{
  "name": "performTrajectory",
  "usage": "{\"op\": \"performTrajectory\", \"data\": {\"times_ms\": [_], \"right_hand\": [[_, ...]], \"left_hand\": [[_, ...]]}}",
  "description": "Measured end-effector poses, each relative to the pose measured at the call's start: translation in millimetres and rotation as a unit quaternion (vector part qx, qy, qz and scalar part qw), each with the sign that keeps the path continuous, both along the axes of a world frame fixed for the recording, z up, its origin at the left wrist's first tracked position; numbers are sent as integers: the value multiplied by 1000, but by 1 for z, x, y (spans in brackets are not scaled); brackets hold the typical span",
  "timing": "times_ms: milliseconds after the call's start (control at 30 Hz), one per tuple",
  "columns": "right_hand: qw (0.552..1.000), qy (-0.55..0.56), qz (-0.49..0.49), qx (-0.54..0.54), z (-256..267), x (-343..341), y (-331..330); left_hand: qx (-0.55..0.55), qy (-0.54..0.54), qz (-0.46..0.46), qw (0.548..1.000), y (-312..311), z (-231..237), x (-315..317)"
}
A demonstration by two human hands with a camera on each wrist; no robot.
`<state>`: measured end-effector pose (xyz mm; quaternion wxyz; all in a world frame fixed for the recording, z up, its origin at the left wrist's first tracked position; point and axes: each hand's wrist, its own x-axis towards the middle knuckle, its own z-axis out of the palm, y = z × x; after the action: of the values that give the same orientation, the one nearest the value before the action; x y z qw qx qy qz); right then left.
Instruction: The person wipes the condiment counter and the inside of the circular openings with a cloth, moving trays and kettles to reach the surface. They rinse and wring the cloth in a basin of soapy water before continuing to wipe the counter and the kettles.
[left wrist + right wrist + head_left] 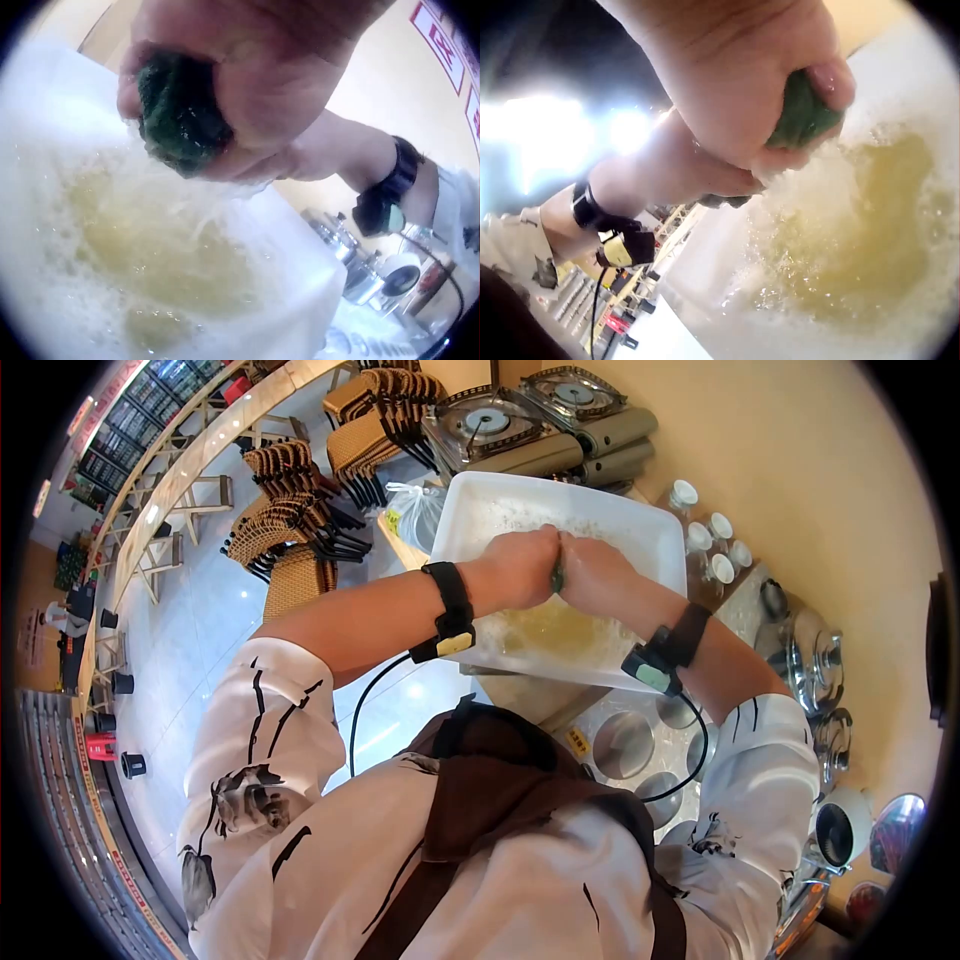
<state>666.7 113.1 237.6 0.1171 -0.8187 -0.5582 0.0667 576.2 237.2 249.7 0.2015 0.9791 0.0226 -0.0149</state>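
Both hands grip one bunched, wet green cloth (pixel 180 112) above a white plastic basin (pixel 660 545). My left hand (pixel 515 567) and right hand (pixel 603 575) are pressed side by side, fists closed around it. Only a thin strip of green shows between them in the head view. In the left wrist view, the cloth bulges out of the left fist. The right wrist view has another end of it poking out under the thumb of the right fist. Yellowish, foamy water (pixel 892 217) lies in the basin below, with liquid streaming down from the fists.
Portable gas stoves (pixel 490 425) stand behind the basin, and a clear plastic bag (pixel 415 510) is to its left. White-capped jars (pixel 720 525) and metal pots (pixel 808 655) line the right wall. Round metal containers (pixel 623 745) sit near my body. Stacked wicker chairs (pixel 290 520) stand on the floor.
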Motion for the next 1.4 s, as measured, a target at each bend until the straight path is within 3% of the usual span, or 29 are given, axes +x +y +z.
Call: {"op": "performTrajectory", "data": {"times_ms": [67,167,200,233,267,333,400,467,500,533,567,600,633,667,700,767,800,833,867,900,967,1033,1067,1100,1167,1233,1300,1333,1400], "right_hand": [[994,101,-29,14,-3,0,0],[980,192,-57,20,-18,5,3],[980,189,-56,20,-11,5,2],[928,351,-122,-26,-3,6,0],[843,500,-184,-70,4,5,-2],[847,496,-189,-29,16,4,-2],[845,497,-197,7,20,-2,-8],[871,432,-176,157,27,-7,-14],[871,431,-175,158,32,-11,-19],[926,269,-107,242,37,-15,-26],[943,96,-35,316,42,-18,-31],[943,95,-36,316,47,-19,-34],[950,-24,30,309,52,-19,-38],[940,-143,94,296,54,-20,-40],[940,-143,90,297,53,-19,-39],[871,-326,158,332,50,-10,-28],[872,-325,153,333,54,-6,-24],[848,-333,207,357,63,-3,-20],[820,-338,261,380,72,-1,-17],[821,-337,257,382,79,-1,-14],[838,-303,320,323,91,-5,-7],[822,-307,333,345,93,-3,-3],[838,-311,320,315,95,-4,-4],[852,-315,308,283,95,-6,-5],[873,-312,283,245,91,-8,-5],[906,-328,232,133,89,-9,-6],[933,-296,185,85,87,-12,-4],[954,-263,137,36,84,-14,-4],[964,-226,124,61,71,-11,-4]], "left_hand": [[16,18,11,1000,1,2,2],[55,-5,-52,997,8,-2,5],[69,-70,-82,992,10,-4,5],[82,-134,-111,981,11,-7,4],[82,-136,-109,981,10,-10,2],[166,-226,-111,953,10,1,2],[116,-202,-67,970,12,11,-1],[68,-180,-24,981,20,19,-1],[-95,-86,7,992,27,23,-1],[-255,11,37,966,33,25,-3],[-255,10,37,966,38,28,-6],[-447,110,71,885,41,32,-9],[-614,206,102,755,42,37,-11],[-674,206,81,705,39,39,-16],[-672,209,79,706,34,45,-20],[-713,240,32,659,24,57,-29],[-719,265,14,643,19,62,-32],[-717,269,15,643,19,61,-32],[-722,316,-17,616,21,61,-31],[-724,360,-48,586,22,59,-29],[-709,369,-52,599,20,70,-32],[-627,324,-17,708,18,79,-34],[-584,293,0,757,14,85,-37],[-584,294,1,756,12,88,-38],[-453,200,-3,869,7,89,-38],[-453,177,-4,874,9,67,-32],[-303,31,37,952,5,59,-30],[-304,32,36,952,3,60,-29],[-159,60,39,985,0,65,-28]]}}
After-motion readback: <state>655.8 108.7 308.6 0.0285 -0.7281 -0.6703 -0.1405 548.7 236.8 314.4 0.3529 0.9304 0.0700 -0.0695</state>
